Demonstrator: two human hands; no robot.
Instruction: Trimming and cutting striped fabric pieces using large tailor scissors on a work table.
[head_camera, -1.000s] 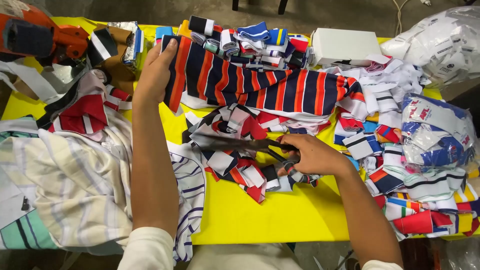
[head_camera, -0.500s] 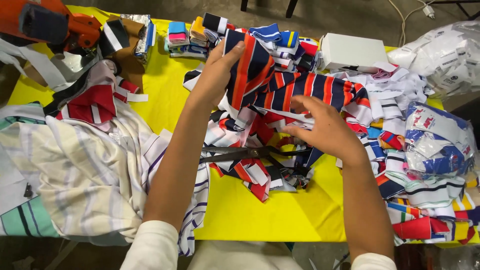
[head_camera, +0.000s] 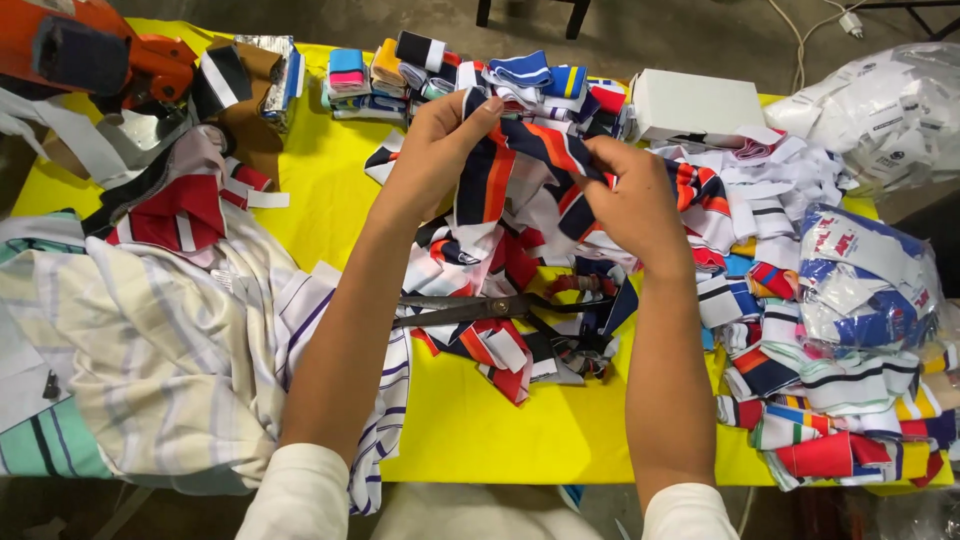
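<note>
Both hands hold one striped cloth (head_camera: 500, 175) up over the middle of the yellow table (head_camera: 470, 430). The left hand (head_camera: 435, 150) pinches its upper edge, fingers curled over the navy, orange and white stripes; the right hand (head_camera: 630, 205) grips the same piece just beside it, thumb and fingers pressed together on the fabric. The cloth hangs from the hands down into a heap of scraps (head_camera: 500, 340). Black scissors (head_camera: 490, 308) lie on that heap, below the hands and apart from them. Folded rolls (head_camera: 430, 65) line the far edge, next to a white box (head_camera: 695, 105). A pale striped shirt (head_camera: 170, 350) covers the left side, and more scraps (head_camera: 830, 380) pile up on the right.
</note>
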